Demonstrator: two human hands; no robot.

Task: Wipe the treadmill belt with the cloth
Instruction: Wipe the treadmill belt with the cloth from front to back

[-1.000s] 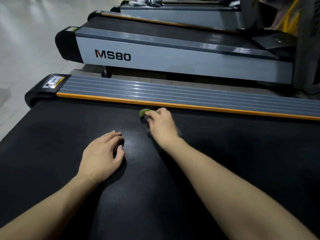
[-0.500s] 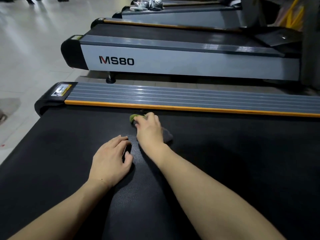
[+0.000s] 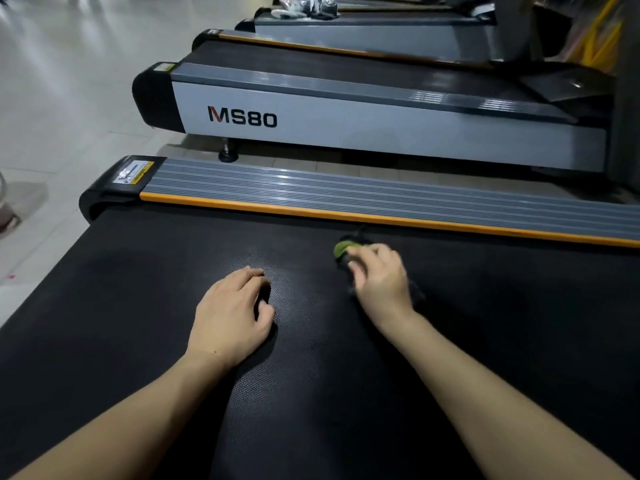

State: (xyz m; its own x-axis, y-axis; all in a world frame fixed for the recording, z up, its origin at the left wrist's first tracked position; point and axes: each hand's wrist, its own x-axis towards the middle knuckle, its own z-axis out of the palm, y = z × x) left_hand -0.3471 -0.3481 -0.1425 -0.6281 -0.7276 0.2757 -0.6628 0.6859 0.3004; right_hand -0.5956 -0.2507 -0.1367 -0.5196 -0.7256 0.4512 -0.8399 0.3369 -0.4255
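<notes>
The black textured treadmill belt (image 3: 138, 323) fills the lower view. My right hand (image 3: 379, 278) presses down on a dark cloth with a green patch (image 3: 341, 249), fingers curled round it, close to the orange strip at the belt's far side. Most of the cloth is hidden under the hand; a dark edge shows beside the wrist. My left hand (image 3: 230, 315) rests on the belt to the left, fingers loosely bent, holding nothing.
A grey ribbed side rail (image 3: 346, 192) with an orange strip (image 3: 277, 210) borders the belt's far edge. Beyond a narrow floor gap stands another treadmill marked MS80 (image 3: 346, 123), with more behind it. Pale tiled floor (image 3: 62, 98) lies to the left.
My right hand with the cloth slid left along the belt, then back to the right, away from my left hand. My left hand stayed resting on the belt.
</notes>
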